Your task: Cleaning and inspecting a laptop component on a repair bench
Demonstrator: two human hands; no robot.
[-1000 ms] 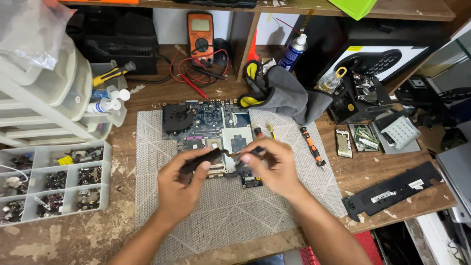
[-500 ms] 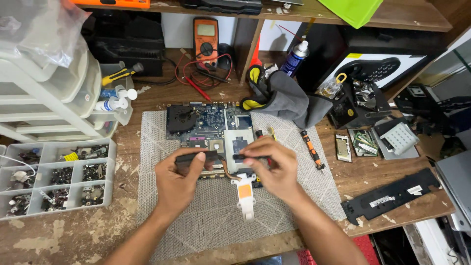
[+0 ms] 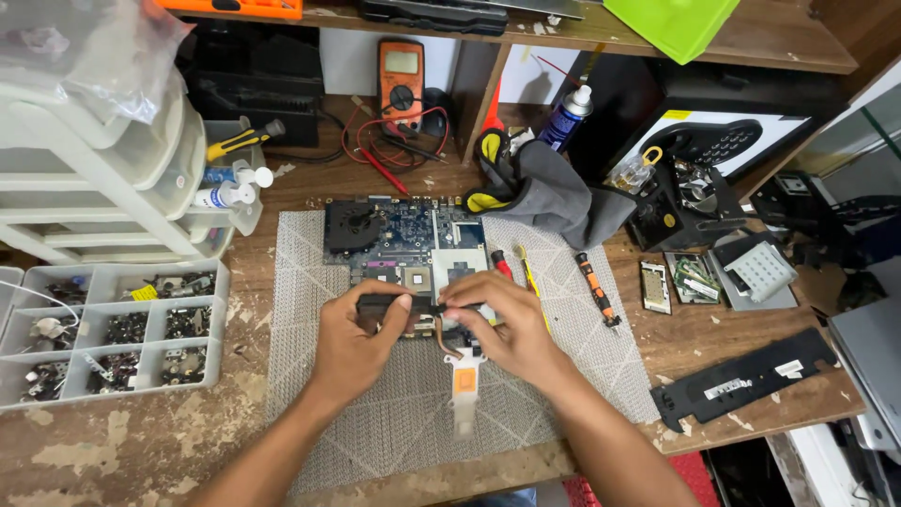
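Holding a dark, bar-shaped part (image 3: 413, 305) between them, both hands work over the near edge of a circuit board (image 3: 404, 239) that lies on a grey mat (image 3: 375, 413) on the wooden table (image 3: 122, 451). The left hand (image 3: 352, 347) grips the left end of the part, thumb on top and fingers closed round it. The right hand (image 3: 511, 329) has its fingers closed over the right end, thumb and forefinger pinching near the middle. A copper pipe (image 3: 443, 340) curves down from under the part, and a pale strip with an orange patch (image 3: 463, 390) lies on the mat below the right hand; whether the strip is joined to the part cannot be told. On the board's far left corner sits a round fan (image 3: 354, 223). Just right of the board lie a red-handled screwdriver (image 3: 502, 266) and, further right, an orange and black screwdriver (image 3: 597, 288), both on the mat. To the left stands a grey compartment tray (image 3: 113, 333) filled with small metal pieces. Behind the board, a multimeter (image 3: 402, 84) with red leads leans against the back, and a grey cloth (image 3: 554, 197) lies bunched beside it. A long black panel (image 3: 746, 380) rests at the table's right edge.
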